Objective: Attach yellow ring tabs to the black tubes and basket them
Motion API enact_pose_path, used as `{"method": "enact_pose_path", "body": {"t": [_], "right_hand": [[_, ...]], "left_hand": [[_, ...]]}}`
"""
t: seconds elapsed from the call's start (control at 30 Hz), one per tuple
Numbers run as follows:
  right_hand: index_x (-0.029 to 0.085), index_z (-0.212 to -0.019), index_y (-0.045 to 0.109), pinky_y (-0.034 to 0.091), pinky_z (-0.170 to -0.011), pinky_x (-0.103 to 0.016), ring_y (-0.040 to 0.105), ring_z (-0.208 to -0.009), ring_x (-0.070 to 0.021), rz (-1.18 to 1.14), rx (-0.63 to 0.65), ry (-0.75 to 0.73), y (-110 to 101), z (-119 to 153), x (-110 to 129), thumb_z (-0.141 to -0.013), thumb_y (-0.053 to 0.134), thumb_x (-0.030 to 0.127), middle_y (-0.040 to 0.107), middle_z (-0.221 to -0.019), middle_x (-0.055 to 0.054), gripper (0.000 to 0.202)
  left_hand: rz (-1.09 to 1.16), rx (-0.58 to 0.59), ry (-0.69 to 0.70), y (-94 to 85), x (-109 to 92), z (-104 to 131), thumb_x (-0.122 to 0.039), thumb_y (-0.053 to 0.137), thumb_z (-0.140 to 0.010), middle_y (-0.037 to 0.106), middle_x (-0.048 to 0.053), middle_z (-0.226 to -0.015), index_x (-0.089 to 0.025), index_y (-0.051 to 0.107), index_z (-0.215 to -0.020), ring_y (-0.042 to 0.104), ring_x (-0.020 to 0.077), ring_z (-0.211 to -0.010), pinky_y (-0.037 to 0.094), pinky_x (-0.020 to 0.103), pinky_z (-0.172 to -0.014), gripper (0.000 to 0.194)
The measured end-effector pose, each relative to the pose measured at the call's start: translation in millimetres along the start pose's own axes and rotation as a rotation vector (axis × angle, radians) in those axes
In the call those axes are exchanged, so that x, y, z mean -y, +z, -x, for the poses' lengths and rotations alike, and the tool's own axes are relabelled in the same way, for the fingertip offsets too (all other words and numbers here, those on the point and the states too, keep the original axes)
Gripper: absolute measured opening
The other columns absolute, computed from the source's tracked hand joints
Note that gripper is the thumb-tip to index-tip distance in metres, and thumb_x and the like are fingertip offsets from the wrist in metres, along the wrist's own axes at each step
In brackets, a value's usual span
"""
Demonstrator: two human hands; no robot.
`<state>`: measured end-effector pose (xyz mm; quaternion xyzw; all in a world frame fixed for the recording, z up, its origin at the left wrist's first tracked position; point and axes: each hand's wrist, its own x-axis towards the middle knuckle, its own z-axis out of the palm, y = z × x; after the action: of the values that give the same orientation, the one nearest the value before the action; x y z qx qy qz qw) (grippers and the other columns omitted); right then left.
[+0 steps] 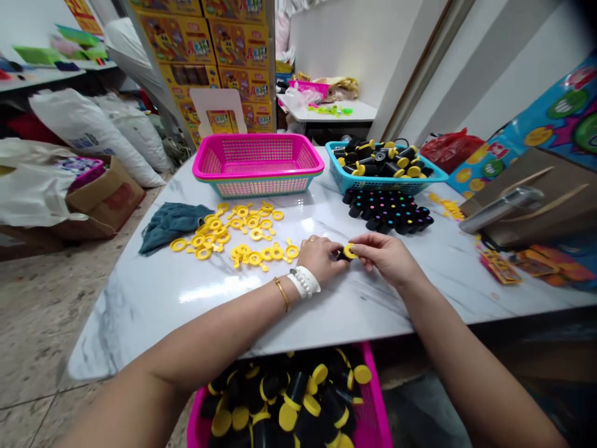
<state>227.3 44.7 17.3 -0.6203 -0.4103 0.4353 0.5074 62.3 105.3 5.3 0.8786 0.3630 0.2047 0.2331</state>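
On the tabletop in front of me, my left hand [321,261] is closed on a small black piece [342,256], mostly covered by the fingers. From the other side my right hand [386,256] pinches a yellow ring [349,251] against the black piece's end. Left of my hands lie loose yellow ring caps with tabs [254,234]. Beyond my right hand, small black cylinders [389,210] stand in tight rows, several with coloured dots on top.
A pink basket [259,173] stacked on a teal one and a blue basket [401,182] of black-and-yellow pieces stand at the back. Dark cloth [172,225] lies left. Below the front edge is a pink crate [377,398] of black-and-yellow cylinders. Right stands a cardboard box [527,205].
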Motion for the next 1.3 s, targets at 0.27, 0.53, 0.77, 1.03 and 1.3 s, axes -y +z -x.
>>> {"method": "enact_pose_path", "body": {"t": [0.27, 0.53, 0.77, 1.03, 1.3], "right_hand": [[0.014, -0.083, 0.070, 0.032, -0.035, -0.016, 0.044, -0.039, -0.0046, -0.069, -0.001, 0.005, 2.8, 2.3, -11.4, -0.068, 0.081, 0.036, 0.061, -0.056, 0.001, 0.029], [0.018, -0.084, 0.063, 0.029, -0.031, -0.015, 0.043, -0.038, -0.0050, -0.059, 0.059, -0.034, 5.8, 8.3, -9.4, -0.074, 0.076, 0.038, 0.056, -0.055, 0.005, 0.027], [0.019, -0.088, 0.055, 0.041, -0.035, -0.017, 0.051, -0.040, -0.0079, -0.104, 0.123, 0.046, 5.0, 5.2, -9.5, -0.075, 0.073, 0.044, 0.057, -0.054, 0.006, 0.033], [0.019, -0.084, 0.052, 0.039, -0.038, -0.016, 0.051, -0.041, -0.0068, -0.094, 0.190, 0.038, 4.4, 7.7, -8.2, -0.074, 0.073, 0.047, 0.057, -0.055, 0.007, 0.036], [0.018, -0.092, 0.053, 0.040, -0.044, -0.018, 0.052, -0.048, -0.0077, -0.022, 0.200, -0.049, 6.6, 11.9, -14.0, -0.079, 0.070, 0.045, 0.057, -0.062, 0.005, 0.034]], "left_hand": [[0.062, 0.083, -0.006, -2.6, -3.4, 0.3, -0.037, 0.058, -0.079, 0.065, -0.001, -0.071, -0.025, 0.072, -0.092, 0.056, 0.0153, -0.068, 0.036, 0.026, -0.060, 0.023], [0.371, 0.239, -0.171, -16.3, -11.2, -5.6, -0.042, 0.060, -0.080, 0.068, 0.001, -0.070, -0.022, 0.072, -0.097, 0.060, 0.0123, -0.059, 0.038, 0.022, -0.055, 0.029], [1.100, 0.416, -0.566, -10.5, -24.1, -13.0, -0.026, 0.049, -0.094, 0.065, 0.003, -0.063, -0.010, 0.066, -0.095, 0.055, 0.0055, -0.043, 0.036, 0.014, -0.038, 0.024], [1.182, 0.466, -0.696, -16.3, -16.1, -12.5, -0.037, 0.045, -0.096, 0.067, 0.008, -0.062, -0.010, 0.059, -0.091, 0.067, 0.0152, -0.056, 0.050, 0.020, -0.046, 0.031], [0.914, 0.376, -0.540, 7.8, -11.5, -15.7, -0.038, 0.035, -0.097, 0.061, 0.002, -0.053, -0.011, 0.060, -0.096, 0.063, 0.0152, -0.049, 0.054, 0.027, -0.050, 0.036]]}}
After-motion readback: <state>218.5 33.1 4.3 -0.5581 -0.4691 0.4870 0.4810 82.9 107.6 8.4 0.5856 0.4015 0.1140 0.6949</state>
